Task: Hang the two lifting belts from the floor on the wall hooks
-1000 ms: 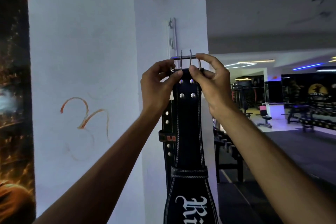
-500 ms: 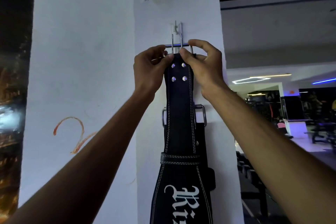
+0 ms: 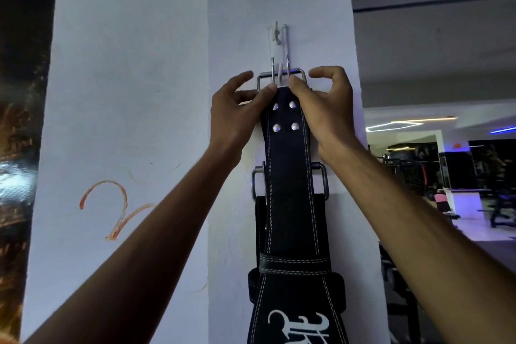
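Observation:
A black leather lifting belt (image 3: 289, 176) with white stitching and white lettering hangs down the white pillar. Its metal buckle (image 3: 282, 75) sits over a white wall hook (image 3: 279, 70). My left hand (image 3: 237, 117) pinches the belt's top left edge just under the buckle. My right hand (image 3: 324, 112) pinches the top right edge. A second black belt (image 3: 259, 220) hangs behind it, its buckle (image 3: 324, 184) showing on both sides lower down. Another white hook (image 3: 277, 33) sits bare above.
The white pillar (image 3: 156, 92) fills the middle, with an orange scribble (image 3: 111, 212) on its left face. A dark poster (image 3: 19, 134) lies at far left. At right the gym floor opens, with benches and racks (image 3: 474, 198) in the distance.
The view has shifted to face the pillar front. Both hands have carried the belt's buckle in against the wall and onto the hook, and the fingers have loosened on it.

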### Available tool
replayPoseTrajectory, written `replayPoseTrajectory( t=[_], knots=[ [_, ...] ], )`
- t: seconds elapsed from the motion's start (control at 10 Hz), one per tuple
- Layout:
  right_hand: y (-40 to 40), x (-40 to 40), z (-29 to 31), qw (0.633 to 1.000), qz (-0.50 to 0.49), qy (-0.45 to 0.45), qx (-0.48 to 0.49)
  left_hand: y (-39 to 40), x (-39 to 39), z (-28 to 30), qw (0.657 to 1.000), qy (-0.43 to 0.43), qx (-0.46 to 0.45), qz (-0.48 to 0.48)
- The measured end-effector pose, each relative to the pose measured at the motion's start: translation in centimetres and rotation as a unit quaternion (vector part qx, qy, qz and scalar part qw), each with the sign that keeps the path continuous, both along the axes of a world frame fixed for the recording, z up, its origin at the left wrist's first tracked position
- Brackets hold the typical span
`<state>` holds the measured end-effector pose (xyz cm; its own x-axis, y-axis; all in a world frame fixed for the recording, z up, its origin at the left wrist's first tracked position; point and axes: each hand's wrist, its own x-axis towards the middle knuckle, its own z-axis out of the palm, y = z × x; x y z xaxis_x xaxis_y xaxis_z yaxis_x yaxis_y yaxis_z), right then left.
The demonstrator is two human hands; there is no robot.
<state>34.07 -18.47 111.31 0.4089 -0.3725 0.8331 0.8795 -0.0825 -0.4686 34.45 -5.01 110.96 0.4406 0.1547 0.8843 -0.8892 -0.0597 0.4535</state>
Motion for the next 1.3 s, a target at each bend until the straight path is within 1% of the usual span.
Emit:
replayPoseTrajectory(
  t=[0.1,0.2,0.4,0.5,0.6,0.7,0.8,0.9,1.0,1.1,1.2,1.3],
  knots=[
    [0.1,-0.3,0.7,0.999,-0.026,0.028,0.018,-0.4,-0.1,0.8,0.999,0.032,-0.004,0.027],
    [0.2,-0.4,0.9,0.997,-0.055,0.051,0.010,-0.8,-0.3,1.6,0.997,0.058,0.003,0.053],
    [0.5,-1.1,0.6,0.995,-0.086,0.057,-0.010,-1.5,-1.0,1.8,0.994,0.096,-0.013,0.046],
    [0.3,-1.7,-0.8,0.997,-0.061,0.039,-0.030,-1.5,-1.6,1.0,0.994,0.102,-0.018,0.026],
    [-0.6,-2.7,-3.2,0.997,-0.053,-0.007,-0.054,-1.4,-2.1,-1.4,0.994,0.092,-0.047,0.026],
    [-1.5,-3.3,-6.0,0.994,-0.056,-0.035,-0.083,-1.2,-2.8,-4.9,0.994,0.087,-0.054,0.035],
    [-2.1,-3.5,-8.4,0.990,-0.071,-0.043,-0.113,-0.9,-3.6,-8.0,0.993,0.110,-0.038,0.016],
    [-2.7,-3.9,-10.5,0.985,-0.071,-0.017,-0.155,-0.3,-4.7,-10.8,0.989,0.141,-0.036,0.007],
    [-3.1,-5.8,-12.7,0.983,-0.068,0.017,-0.168,0.0,-7.3,-13.3,0.983,0.179,-0.013,0.028],
    [-3.5,-8.5,-15.0,0.981,-0.105,0.028,-0.163,1.3,-10.3,-15.5,0.975,0.206,0.011,0.086],
    [-3.6,-13.0,-16.6,0.968,-0.152,0.049,-0.192,2.7,-14.6,-16.6,0.961,0.181,0.085,0.192],
    [-3.1,-18.2,-17.3,0.945,-0.207,0.042,-0.249,3.9,-20.3,-17.3,0.918,0.075,0.173,0.349]
  ],
)
